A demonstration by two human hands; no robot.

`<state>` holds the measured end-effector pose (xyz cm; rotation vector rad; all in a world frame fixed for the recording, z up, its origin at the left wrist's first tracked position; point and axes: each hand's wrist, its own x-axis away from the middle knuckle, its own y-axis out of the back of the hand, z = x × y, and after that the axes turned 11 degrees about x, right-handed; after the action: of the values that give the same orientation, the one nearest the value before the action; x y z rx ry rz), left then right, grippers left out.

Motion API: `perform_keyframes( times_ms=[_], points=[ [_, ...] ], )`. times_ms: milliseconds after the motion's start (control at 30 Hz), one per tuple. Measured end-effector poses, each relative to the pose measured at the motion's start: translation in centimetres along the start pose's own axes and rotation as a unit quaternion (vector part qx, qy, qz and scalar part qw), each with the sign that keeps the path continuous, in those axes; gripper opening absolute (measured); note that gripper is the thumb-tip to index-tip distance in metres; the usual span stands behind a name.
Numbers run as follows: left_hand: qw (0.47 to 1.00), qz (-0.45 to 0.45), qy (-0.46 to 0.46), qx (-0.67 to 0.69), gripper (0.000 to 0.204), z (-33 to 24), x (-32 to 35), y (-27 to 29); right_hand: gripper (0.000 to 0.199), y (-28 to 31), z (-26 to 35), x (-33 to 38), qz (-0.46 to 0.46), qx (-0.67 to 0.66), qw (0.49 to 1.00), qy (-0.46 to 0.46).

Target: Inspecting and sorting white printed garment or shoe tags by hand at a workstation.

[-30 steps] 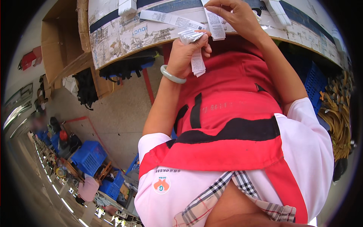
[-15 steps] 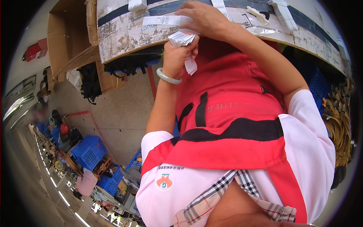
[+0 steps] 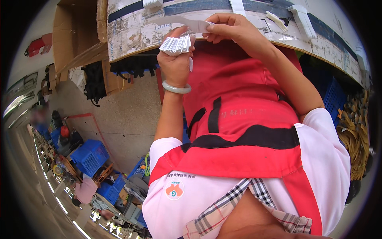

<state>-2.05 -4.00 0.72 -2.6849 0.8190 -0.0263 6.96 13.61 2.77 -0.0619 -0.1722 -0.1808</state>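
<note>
A fanned bundle of narrow, folded white labels sits in the grip of my left hand, which wears a pale bangle on its wrist. My right hand pinches the end of a long white label strip between thumb and fingers. That strip curves leftward over the table edge, just above the bundle. Whether the left fingertips touch it, I cannot tell. Beyond the right hand, another white strip lies on the worn, paper-covered table.
On the table are a stack of white labels, a white twisted bundle and a sheaf of white strips. An open cardboard box stands left, near hanging black straps. Tan strips hang right; a person is lower left.
My right hand has lifted the label strip off the table and drawn it toward the edge. My left hand has shifted left and turned, so the bundle's folded ends now show upright.
</note>
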Motion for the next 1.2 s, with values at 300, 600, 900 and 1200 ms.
perform_keyframes(
  times_ms=[300,600,900,1200],
  points=[
    [0.996,0.082,-0.028,0.026,0.028,0.2,0.0,-1.6,0.03,-0.8,-0.3,2.5,-0.019,0.057,0.997,-0.039],
    [0.993,0.093,0.054,-0.041,0.023,-0.1,0.0,-1.6,0.023,0.7,0.0,2.6,-0.112,0.365,0.902,0.202],
    [0.986,0.086,0.122,0.078,0.024,0.2,0.0,-1.6,0.018,0.7,0.2,3.5,-0.083,0.123,0.989,0.024],
    [0.989,0.09,0.104,0.06,0.02,0.3,0.2,-2.0,0.02,1.2,-0.3,3.4,-0.103,0.21,0.963,0.134]
  ],
)
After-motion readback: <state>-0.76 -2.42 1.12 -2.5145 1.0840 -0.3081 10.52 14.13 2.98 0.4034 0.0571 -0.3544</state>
